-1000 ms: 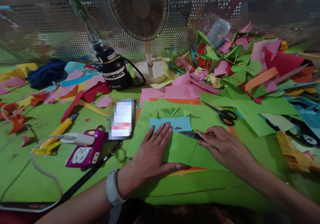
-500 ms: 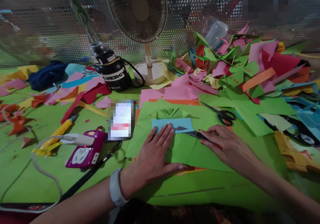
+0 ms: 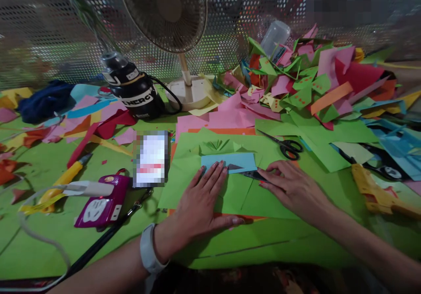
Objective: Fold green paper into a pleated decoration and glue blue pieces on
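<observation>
My left hand (image 3: 200,202) lies flat, fingers stretched out, on a green paper sheet (image 3: 184,180). Its fingertips press on the lower left of a light blue paper strip (image 3: 241,159). In my right hand (image 3: 284,182) is a slim dark tool with a pointed blade (image 3: 250,174), pinched between thumb and fingers. The fingers cover its handle, so I cannot tell its exact kind. The blade lies by the strip's lower right edge, and a dark shadow falls across the strip. Fanned green folds (image 3: 219,145) stand just behind the strip.
Black-handled scissors (image 3: 289,148) lie right of the strip. A phone (image 3: 153,158), a purple power socket (image 3: 101,202) and a yellow-handled tool (image 3: 67,180) are on the left. Behind are a bottle (image 3: 138,92), a fan (image 3: 187,92) and heaped paper pieces (image 3: 302,83); a yellow glue gun (image 3: 371,189) lies right.
The camera view has turned slightly right. The blue strip has shifted a little to the right over the green sheet, with both hands still at it.
</observation>
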Available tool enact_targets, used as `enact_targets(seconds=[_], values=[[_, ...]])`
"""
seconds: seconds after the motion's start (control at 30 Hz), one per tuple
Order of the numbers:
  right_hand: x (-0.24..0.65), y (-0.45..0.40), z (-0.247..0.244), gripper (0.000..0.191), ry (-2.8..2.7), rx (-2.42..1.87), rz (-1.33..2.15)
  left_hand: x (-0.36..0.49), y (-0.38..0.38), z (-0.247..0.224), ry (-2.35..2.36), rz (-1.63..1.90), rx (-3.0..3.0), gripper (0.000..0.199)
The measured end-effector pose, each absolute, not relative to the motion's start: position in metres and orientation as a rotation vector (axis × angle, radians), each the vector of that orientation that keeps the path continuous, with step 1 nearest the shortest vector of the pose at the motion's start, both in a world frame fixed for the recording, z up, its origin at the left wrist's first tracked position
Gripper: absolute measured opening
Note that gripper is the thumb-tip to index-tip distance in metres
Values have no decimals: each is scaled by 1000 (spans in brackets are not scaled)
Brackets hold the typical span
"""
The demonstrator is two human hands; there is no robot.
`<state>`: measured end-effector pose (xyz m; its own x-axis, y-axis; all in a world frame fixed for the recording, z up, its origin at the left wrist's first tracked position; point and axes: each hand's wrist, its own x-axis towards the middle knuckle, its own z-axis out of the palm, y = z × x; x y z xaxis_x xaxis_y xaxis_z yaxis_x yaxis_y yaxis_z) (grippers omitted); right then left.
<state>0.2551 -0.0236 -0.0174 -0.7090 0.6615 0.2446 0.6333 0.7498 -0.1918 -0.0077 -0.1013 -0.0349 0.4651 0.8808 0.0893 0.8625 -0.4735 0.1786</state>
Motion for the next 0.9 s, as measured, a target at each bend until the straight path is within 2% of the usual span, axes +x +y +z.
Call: enact_targets(seconds=[0.9], values=[[251, -31, -8, 31, -2681, -965, 236, -8, -100, -29, 1525, 247, 2477, 106]])
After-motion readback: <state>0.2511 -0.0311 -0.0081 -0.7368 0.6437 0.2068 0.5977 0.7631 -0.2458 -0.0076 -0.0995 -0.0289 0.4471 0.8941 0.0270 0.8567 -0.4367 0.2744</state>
